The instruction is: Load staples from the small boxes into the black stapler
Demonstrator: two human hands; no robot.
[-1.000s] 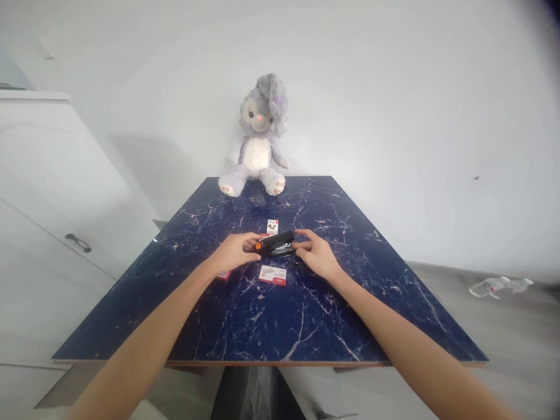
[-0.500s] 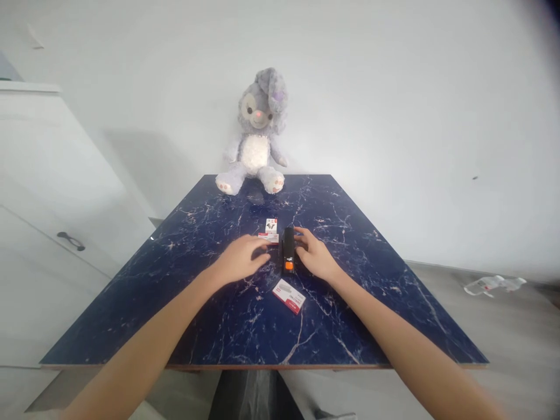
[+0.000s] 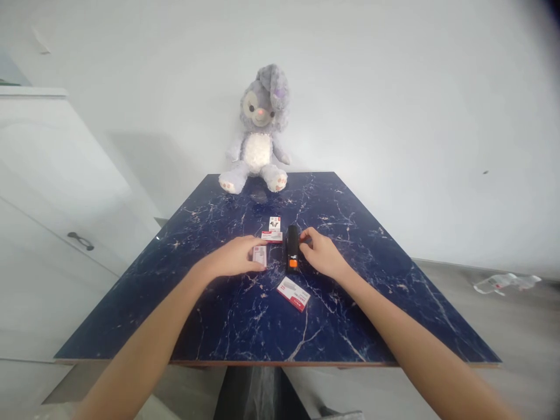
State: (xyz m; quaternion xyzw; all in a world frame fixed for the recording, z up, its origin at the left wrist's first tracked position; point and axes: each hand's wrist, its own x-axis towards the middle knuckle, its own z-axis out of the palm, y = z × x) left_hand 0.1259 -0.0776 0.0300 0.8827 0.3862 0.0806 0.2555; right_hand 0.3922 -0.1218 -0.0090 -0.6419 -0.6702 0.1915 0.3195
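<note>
My left hand (image 3: 236, 256) has its thumb and fingers around a small white and pink box (image 3: 259, 256), just left of the middle of the table. A black stapler (image 3: 292, 245) with an orange part at its near end lies lengthwise between my hands. Close along its right side is my right hand (image 3: 321, 254), fingers bent and thumb a little apart; whether the fingertips touch the stapler I cannot tell. Beyond my left fingers lie a red and white box (image 3: 272, 237) and a small white box with a dark picture (image 3: 275, 223). Nearer me rests another red and white box (image 3: 293, 293), turned at an angle.
The table (image 3: 227, 326) has a dark blue marbled top. A grey plush rabbit (image 3: 258, 134) sits at its far edge against the wall. To the left stands a white cabinet (image 3: 65, 192). Clear plastic bottles (image 3: 503, 283) lie on the floor at right.
My left hand, which was empty-looking with its fingers apart, now has the small white and pink box in its grasp. My right fingers have drawn back slightly from the stapler.
</note>
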